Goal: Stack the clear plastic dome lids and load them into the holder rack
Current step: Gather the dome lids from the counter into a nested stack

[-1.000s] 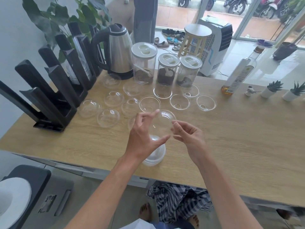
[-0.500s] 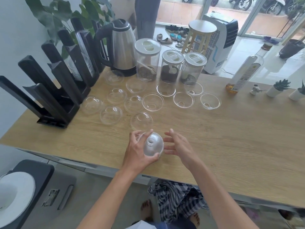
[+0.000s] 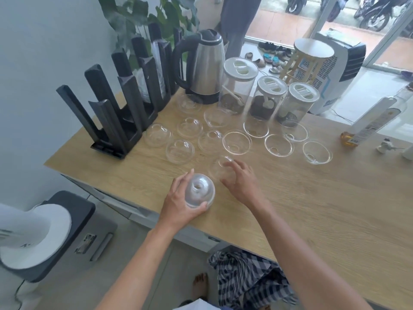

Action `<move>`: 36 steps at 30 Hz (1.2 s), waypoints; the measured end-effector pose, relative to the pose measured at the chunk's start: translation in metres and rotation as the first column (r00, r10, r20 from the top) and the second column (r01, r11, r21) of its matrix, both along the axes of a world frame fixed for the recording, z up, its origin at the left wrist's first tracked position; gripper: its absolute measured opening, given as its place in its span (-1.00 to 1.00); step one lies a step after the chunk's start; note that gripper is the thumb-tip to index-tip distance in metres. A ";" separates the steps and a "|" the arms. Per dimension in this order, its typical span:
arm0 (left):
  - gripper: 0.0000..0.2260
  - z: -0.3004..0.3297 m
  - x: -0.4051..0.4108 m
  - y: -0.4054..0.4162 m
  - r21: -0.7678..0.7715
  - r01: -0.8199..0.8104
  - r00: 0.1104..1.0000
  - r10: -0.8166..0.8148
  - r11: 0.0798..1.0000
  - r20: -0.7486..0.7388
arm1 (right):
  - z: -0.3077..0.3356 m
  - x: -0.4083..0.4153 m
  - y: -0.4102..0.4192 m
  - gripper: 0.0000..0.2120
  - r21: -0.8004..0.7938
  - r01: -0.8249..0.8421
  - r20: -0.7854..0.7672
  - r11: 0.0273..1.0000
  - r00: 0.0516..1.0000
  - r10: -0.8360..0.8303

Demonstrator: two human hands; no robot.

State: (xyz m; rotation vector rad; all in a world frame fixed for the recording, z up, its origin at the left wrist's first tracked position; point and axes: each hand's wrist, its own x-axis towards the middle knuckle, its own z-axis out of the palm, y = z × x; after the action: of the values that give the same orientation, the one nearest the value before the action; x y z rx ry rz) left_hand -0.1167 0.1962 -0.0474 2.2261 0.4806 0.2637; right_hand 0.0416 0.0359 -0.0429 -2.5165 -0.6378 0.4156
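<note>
Wooden table (image 3: 312, 209) carrying a black holder rack (image 3: 125, 104) at its far left corner, with loose clear lids (image 3: 237, 142) spread beside it toward the middle. Near the front edge, the left hand (image 3: 178, 203) grips a stack of dome lids (image 3: 199, 193). The right hand (image 3: 240, 181), fingers spread wide, reaches over a single lid (image 3: 220, 167) just beyond the stack.

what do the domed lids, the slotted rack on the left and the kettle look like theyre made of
Stack of clear domed lids in the left hand: thin glossy transparent plastic, the table shows through. Black slotted holder rack: probably matte moulded plastic, no shine. Silver electric kettle: brushed steel body reflecting light, with a black, likely plastic, handle.
</note>
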 end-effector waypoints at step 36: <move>-0.30 0.004 0.102 0.074 0.208 -0.182 0.964 0.217 0.961 -0.157 | 0.010 -0.070 -0.018 -0.29 0.344 0.101 0.019 0.934 0.993 -0.114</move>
State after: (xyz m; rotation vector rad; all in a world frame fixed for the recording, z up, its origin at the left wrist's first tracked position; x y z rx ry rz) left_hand -0.0147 0.2706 -0.0439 2.4027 0.8114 0.2243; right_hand -0.0281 0.0178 -0.0329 -2.2169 -0.5317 0.1950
